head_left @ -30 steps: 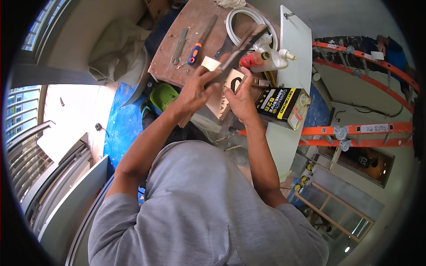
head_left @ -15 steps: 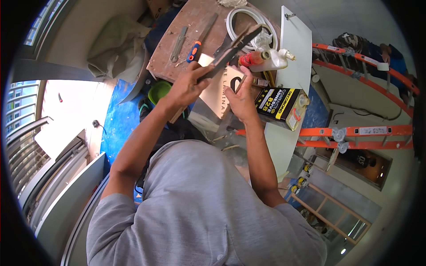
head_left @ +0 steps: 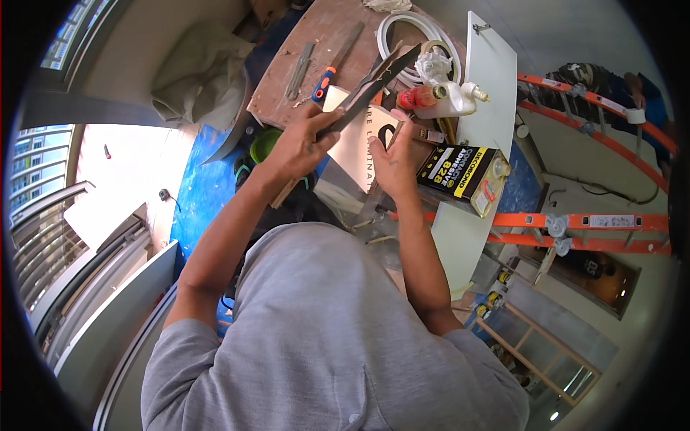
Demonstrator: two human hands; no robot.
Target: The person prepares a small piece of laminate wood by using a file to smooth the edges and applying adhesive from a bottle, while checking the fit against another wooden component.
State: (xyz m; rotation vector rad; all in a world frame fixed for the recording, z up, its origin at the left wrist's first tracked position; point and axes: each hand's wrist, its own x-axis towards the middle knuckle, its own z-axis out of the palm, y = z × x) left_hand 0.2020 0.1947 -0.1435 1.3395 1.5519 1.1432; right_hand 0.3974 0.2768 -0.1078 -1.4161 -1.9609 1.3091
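Laminate strip (head_left: 374, 82), long, dark and narrow, was held slanting above the wooden board (head_left: 302, 79), its lower end clamped in the fingers of the left hand (head_left: 298, 144) and its far end reaching toward the coil of white hose (head_left: 402, 29). Compared with the view a second before, the strip stood at much the same slant while the left hand had drawn slightly away from the right, so the work appeared to be at a holding and checking stage, not a fresh move. The right hand (head_left: 394, 161) lay with fingers closed against a pale sheet (head_left: 359, 136) propped on edge, pinning it from the side. Just beside that hand stood a black and yellow can (head_left: 463, 172), and behind it a white bottle (head_left: 453, 100) with a red one (head_left: 417, 97). An orange-handled file (head_left: 334, 61) and a grey blade (head_left: 298, 72) rested on the board. Orange ladder (head_left: 575, 230) rails crossed the right side.
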